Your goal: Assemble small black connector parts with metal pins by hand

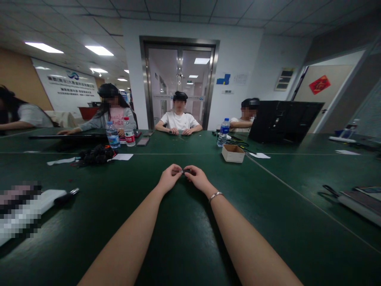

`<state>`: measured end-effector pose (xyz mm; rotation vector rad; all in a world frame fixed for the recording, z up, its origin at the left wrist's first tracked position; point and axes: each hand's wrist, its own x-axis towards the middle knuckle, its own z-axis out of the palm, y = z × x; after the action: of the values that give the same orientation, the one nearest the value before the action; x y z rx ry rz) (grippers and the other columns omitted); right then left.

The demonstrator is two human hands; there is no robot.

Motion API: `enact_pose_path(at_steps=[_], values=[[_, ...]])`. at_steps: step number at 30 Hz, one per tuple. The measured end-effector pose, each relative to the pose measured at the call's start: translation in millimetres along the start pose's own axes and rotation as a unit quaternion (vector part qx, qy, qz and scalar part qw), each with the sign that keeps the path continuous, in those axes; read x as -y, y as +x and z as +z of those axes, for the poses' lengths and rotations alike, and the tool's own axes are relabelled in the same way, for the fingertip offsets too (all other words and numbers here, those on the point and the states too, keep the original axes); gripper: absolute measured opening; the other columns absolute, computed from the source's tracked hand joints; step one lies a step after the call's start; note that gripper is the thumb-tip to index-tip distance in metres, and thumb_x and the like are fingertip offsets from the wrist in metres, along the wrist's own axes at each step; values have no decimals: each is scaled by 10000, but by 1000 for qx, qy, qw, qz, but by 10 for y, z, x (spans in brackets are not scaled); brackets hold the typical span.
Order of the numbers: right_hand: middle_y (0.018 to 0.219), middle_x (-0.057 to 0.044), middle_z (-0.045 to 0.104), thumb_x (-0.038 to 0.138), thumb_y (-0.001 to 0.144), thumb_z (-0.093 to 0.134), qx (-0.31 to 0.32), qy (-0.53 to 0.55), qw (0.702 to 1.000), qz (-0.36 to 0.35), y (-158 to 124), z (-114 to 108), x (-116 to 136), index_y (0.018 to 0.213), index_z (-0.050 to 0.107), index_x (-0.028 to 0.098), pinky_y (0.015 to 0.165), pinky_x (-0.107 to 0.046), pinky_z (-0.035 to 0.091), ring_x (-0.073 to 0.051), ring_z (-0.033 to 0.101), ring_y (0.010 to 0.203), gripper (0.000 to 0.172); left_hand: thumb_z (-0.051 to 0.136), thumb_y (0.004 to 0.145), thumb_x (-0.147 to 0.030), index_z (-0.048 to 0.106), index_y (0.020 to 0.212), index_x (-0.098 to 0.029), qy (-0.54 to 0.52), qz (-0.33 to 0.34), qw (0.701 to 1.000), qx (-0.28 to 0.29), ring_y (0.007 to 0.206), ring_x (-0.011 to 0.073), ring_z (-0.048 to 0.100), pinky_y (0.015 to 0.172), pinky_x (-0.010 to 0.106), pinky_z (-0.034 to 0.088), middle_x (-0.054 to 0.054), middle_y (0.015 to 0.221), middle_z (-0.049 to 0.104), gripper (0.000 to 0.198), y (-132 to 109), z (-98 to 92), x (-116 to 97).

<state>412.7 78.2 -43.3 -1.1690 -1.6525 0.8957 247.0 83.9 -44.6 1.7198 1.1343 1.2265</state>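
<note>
Both my arms reach forward over the green tabletop point(178, 238). My left hand point(170, 178) is closed in a pinch on the left end of a small black object point(185, 171), which shows a lighter bit on that side. Its kind is too small to make out. From the other side my right hand point(197, 178) pinches the same object, fingertips wrapped round its right end. A silver bracelet point(215, 196) circles my right wrist. The hands are close together, just above or on the table.
An open cardboard box point(233, 155) stands ahead on the right, near a water bottle point(223, 133). Two more bottles point(113, 136) and a black tangled bundle point(97, 155) are at left. A monitor point(282, 121) stands back right. Several people sit across the table.
</note>
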Motion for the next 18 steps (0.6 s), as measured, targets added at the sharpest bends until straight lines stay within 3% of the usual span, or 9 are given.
enact_pose_path(at_steps=[3, 7, 10, 12, 15, 18], values=[[696, 31, 534, 240, 765, 584, 0, 2, 1000, 0, 2, 1, -4, 997, 614, 175, 559, -234, 449, -86, 511, 563, 243, 681, 717, -295, 586, 962, -170, -33, -11, 999, -26, 823, 151, 633, 748, 284, 506, 65, 956, 642, 291, 6, 2, 3], [702, 32, 538, 241, 765, 586, 0, -2, 1000, 0, 2, 1, -2, 990, 619, 182, 559, -233, 448, -85, 512, 564, 235, 521, 833, -414, 607, 883, -145, -37, -82, 996, 3, 665, 139, 610, 628, 274, 500, 45, 752, 635, 287, 27, -1, 19], [697, 35, 536, 241, 769, 585, 1, 2, 1000, 2, 4, 0, -3, 990, 620, 185, 559, -228, 451, -81, 510, 557, 231, 647, 749, -313, 624, 878, -155, -42, -30, 999, 13, 784, 145, 624, 746, 283, 507, 43, 820, 645, 205, 33, -28, 18], [688, 37, 532, 241, 769, 587, 2, 2, 1000, 1, 9, 2, -9, 985, 621, 184, 560, -227, 451, -80, 508, 555, 226, 714, 681, -250, 620, 939, -165, -67, -12, 998, -10, 867, 153, 627, 810, 292, 501, 54, 913, 646, 288, 36, -42, 15], [682, 38, 534, 243, 770, 588, 5, 1, 1000, -4, 17, 4, -23, 983, 619, 185, 556, -224, 449, -79, 504, 553, 223, 673, 734, -335, 611, 958, -149, -101, -74, 992, -30, 782, 154, 639, 726, 296, 519, 70, 885, 652, 298, 47, -35, 20], [687, 35, 542, 243, 770, 585, 6, -1, 1000, -6, 20, 3, -31, 984, 616, 183, 559, -223, 450, -83, 512, 566, 225, 601, 786, -407, 628, 860, -132, -86, -104, 991, 4, 703, 150, 629, 667, 291, 516, 62, 783, 655, 285, 53, -19, 26]])
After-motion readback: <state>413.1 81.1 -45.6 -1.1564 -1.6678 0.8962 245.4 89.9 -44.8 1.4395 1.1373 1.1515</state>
